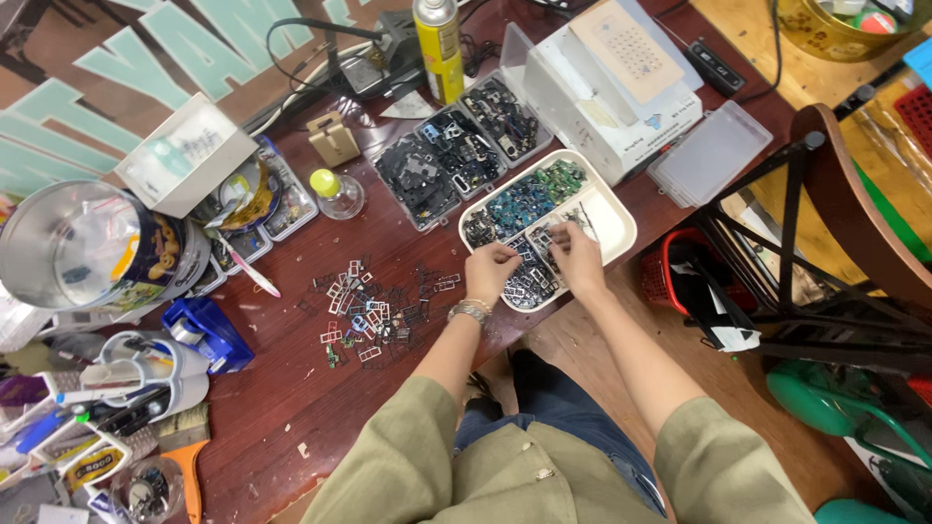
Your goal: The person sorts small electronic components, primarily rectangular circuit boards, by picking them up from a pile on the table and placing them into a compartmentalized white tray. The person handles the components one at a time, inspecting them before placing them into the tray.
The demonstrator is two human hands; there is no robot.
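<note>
The small dark frame-shaped parts (529,272) lie heaped in the near end of the white tray (621,228), whose long axis runs diagonally from the table's (282,408) near edge up and away to the right. Both hands rest on that heap: the left hand (492,272) pinches into it with fingers curled, the right hand (578,257) likewise bent over it, though whether either grips a part I cannot tell. A loose scatter of similar frames (374,311) lies left of the tray, nearer the left hand, with compartment boxes (456,146) beyond.

A white tray (615,225) holds green, blue and black parts (524,202) on a dark red-brown table (282,398).
</note>
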